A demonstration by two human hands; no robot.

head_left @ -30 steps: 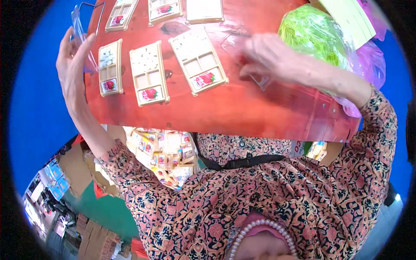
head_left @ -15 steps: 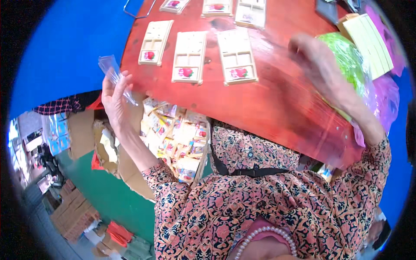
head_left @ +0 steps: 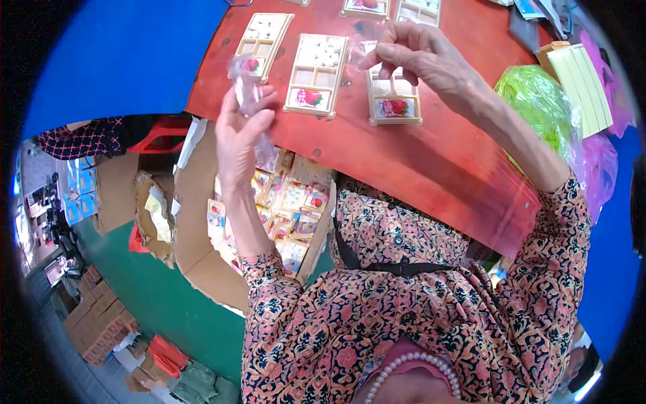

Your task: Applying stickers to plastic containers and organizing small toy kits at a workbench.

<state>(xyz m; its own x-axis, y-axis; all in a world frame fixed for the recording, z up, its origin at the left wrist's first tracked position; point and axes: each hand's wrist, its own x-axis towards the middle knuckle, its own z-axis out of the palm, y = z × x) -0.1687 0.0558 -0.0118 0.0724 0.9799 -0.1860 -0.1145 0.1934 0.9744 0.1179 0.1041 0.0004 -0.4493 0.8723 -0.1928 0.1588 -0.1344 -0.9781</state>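
My left hand (head_left: 243, 138) is closed around a small bundle of clear plastic pieces (head_left: 247, 91), which stick up past the fingers near the table's front edge. My right hand (head_left: 431, 60) pinches what looks like a thin clear plastic piece (head_left: 356, 55) above a cream compartment tray (head_left: 395, 122), hiding that tray's upper part. Between the hands lies another cream tray (head_left: 309, 113) with white pellets in its top section, two small middle sections and a strawberry-printed label at the bottom. A similar tray (head_left: 272, 48) sits beyond my left hand.
More trays (head_left: 367, 8) lie at the far side of the red table (head_left: 431, 161). A green plastic-wrapped bundle (head_left: 535, 101) and a pale yellow lined card (head_left: 584, 87) are at the right. Below the table's left edge, a cardboard box (head_left: 208, 249) contains many filled trays.
My right hand has swung left from beside the green bundle to above a tray. My left hand has moved right with its plastic pieces, and the view has shifted slightly.
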